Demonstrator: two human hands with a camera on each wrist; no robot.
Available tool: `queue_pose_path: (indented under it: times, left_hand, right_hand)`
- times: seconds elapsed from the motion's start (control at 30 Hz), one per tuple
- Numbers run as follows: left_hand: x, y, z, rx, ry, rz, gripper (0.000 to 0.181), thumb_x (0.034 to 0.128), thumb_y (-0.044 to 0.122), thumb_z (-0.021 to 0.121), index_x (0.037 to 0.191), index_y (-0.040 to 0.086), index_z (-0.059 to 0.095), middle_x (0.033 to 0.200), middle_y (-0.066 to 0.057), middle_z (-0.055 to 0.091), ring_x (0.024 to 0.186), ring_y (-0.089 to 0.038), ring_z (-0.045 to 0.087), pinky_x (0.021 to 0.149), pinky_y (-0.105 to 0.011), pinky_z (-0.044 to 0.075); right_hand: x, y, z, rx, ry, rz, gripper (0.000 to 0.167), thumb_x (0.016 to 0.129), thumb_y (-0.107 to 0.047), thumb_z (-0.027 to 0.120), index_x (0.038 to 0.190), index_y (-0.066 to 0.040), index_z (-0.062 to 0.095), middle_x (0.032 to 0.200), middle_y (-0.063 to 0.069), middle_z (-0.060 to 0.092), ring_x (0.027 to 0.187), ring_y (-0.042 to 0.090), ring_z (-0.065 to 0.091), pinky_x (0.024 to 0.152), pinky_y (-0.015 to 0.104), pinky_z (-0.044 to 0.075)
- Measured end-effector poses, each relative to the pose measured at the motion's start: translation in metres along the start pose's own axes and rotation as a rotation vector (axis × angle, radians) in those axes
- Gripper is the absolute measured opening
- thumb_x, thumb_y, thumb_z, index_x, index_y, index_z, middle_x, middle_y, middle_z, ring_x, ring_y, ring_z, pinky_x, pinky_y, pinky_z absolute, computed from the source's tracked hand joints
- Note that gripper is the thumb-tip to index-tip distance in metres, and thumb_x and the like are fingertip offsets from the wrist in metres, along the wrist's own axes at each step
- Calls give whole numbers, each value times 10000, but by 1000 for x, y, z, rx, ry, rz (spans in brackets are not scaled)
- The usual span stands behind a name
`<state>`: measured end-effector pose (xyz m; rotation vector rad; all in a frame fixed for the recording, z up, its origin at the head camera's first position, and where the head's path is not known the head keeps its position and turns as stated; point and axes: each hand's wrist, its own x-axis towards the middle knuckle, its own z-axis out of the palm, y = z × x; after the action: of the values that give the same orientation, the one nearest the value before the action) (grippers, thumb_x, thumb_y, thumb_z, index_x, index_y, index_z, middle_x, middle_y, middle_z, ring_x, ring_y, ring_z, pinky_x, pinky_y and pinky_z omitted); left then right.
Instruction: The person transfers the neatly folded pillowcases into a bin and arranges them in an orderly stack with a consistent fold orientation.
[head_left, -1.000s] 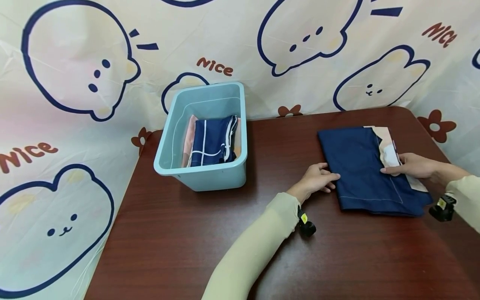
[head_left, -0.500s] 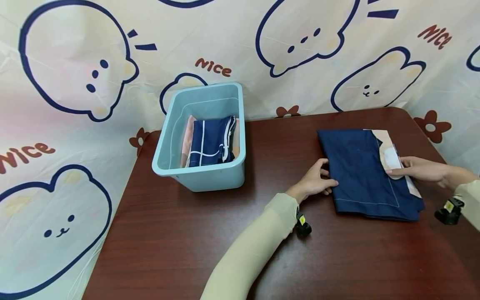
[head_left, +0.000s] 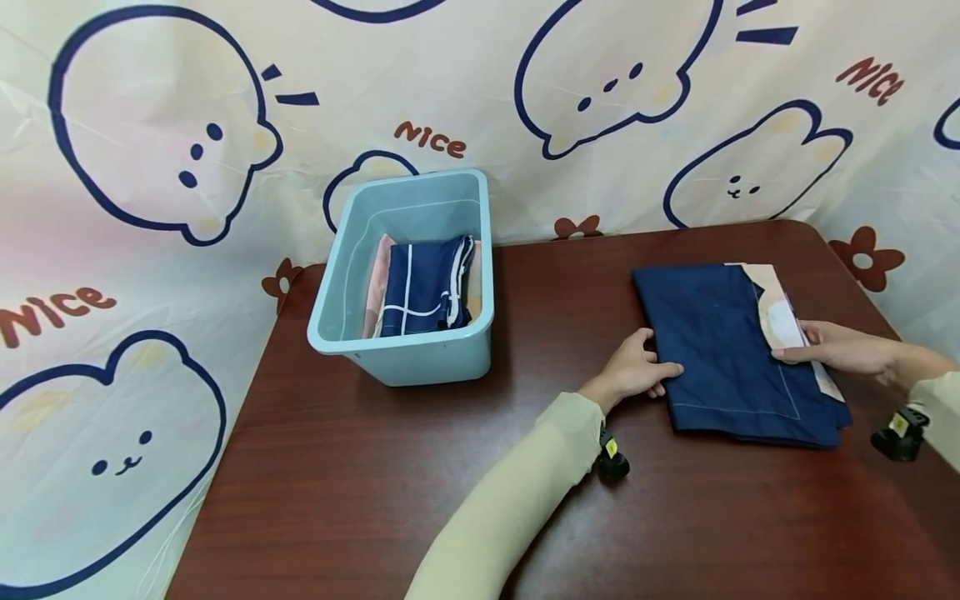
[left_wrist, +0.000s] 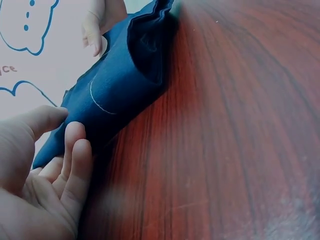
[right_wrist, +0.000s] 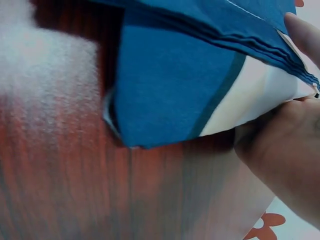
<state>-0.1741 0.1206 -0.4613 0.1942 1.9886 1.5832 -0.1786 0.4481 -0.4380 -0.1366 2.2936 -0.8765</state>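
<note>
A folded navy cloth (head_left: 720,350) with thin white stitching lies on the right part of the table. A cream and white printed part shows along its right side. My left hand (head_left: 633,368) pinches the cloth's left edge, thumb on top; in the left wrist view, fingers (left_wrist: 79,162) reach under the fold. At the opposite edge my right hand (head_left: 847,348) grips the layers, its thumb above them and the other fingers mostly hidden beneath. Several stacked layers of the cloth (right_wrist: 170,85) show in the right wrist view.
A light blue plastic bin (head_left: 405,354) stands at the table's back left. Inside it are a folded navy cloth with white lines (head_left: 420,287) and pink cloth (head_left: 378,283). A printed cartoon sheet (head_left: 600,192) hangs behind the brown table (head_left: 375,500).
My right hand has shifted slightly right along the cloth, its thumb nearer the edge. The cloth's near right corner has come slightly closer to me. The left hand stays at the left edge.
</note>
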Motion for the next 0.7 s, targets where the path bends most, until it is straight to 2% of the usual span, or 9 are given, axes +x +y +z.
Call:
queue_pose_path:
  times: [0.07, 0.17, 0.2, 0.27, 0.33, 0.4, 0.47, 0.57, 0.7]
  left_hand:
    - [0, -1, 1, 19, 9, 3, 761, 918, 147, 747, 1559, 129, 336, 1257, -184, 685, 522, -125, 589, 545, -253, 517]
    - [1, -2, 1, 28, 20, 1, 787, 911, 167, 761, 1568, 159, 327, 1202, -163, 703, 512, -125, 591, 538, -257, 522]
    - [0, -2, 1, 27, 23, 2, 797, 909, 172, 764, 1571, 169, 321, 1186, -158, 706, 510, -126, 591, 537, -260, 523]
    - [0, -3, 1, 22, 27, -1, 817, 902, 179, 772, 1577, 193, 312, 1168, -147, 705, 510, -129, 595, 536, -264, 525]
    - [0, -4, 1, 12, 27, -1, 831, 898, 175, 777, 1580, 211, 304, 1158, -142, 701, 513, -135, 596, 535, -270, 523]
    - [0, -4, 1, 6, 25, -3, 838, 897, 170, 777, 1582, 230, 299, 1159, -139, 695, 516, -136, 596, 536, -271, 520]
    - [0, -5, 1, 1, 19, -3, 844, 897, 162, 776, 1584, 241, 293, 1165, -141, 691, 522, -136, 597, 537, -270, 520]
    - [0, -4, 0, -6, 4, 0, 843, 902, 143, 768, 1588, 235, 287, 1199, -161, 682, 532, -132, 602, 542, -264, 522]
    - [-1, -2, -2, -26, -6, 8, 837, 901, 109, 761, 1586, 207, 290, 1208, -188, 676, 545, -135, 605, 549, -264, 521]
  right_hand:
    - [-1, 2, 1, 33, -5, 5, 750, 1072, -337, 481, 1555, 109, 121, 1429, 132, 518, 1010, -221, 449, 886, 245, 496]
    - [-1, 3, 2, 64, 6, 5, 744, 1070, -316, 490, 1557, 101, 113, 1312, -50, 559, 996, -177, 514, 814, 154, 474]
    - [-1, 3, 3, 69, 11, 5, 750, 1069, -318, 493, 1558, 99, 105, 1302, -51, 570, 994, -162, 529, 811, 152, 474]
    - [-1, 3, 4, 54, 30, -4, 766, 1068, -324, 492, 1561, 103, 91, 1369, 52, 557, 994, -190, 491, 800, 147, 463]
    - [-1, 3, 5, 34, 54, -13, 764, 1068, -328, 491, 1558, 104, 96, 1448, 204, 481, 986, -213, 452, 801, 161, 459]
    - [-2, 4, 7, 20, 77, -19, 754, 1068, -332, 489, 1554, 99, 106, 1497, 282, 382, 980, -237, 394, 831, 210, 464]
    - [-3, 5, 8, 6, 98, -23, 728, 1069, -331, 485, 1546, 85, 125, 1498, 281, 354, 974, -242, 362, 829, 217, 453]
    - [-3, 5, 11, -16, 136, -34, 670, 1062, -323, 507, 1517, 59, 198, 1453, 245, 391, 967, -218, 372, 819, 207, 450]
    - [-3, 5, 13, -49, 182, -53, 609, 1051, -310, 538, 1473, 38, 270, 1377, 146, 452, 973, -202, 384, 768, 134, 423]
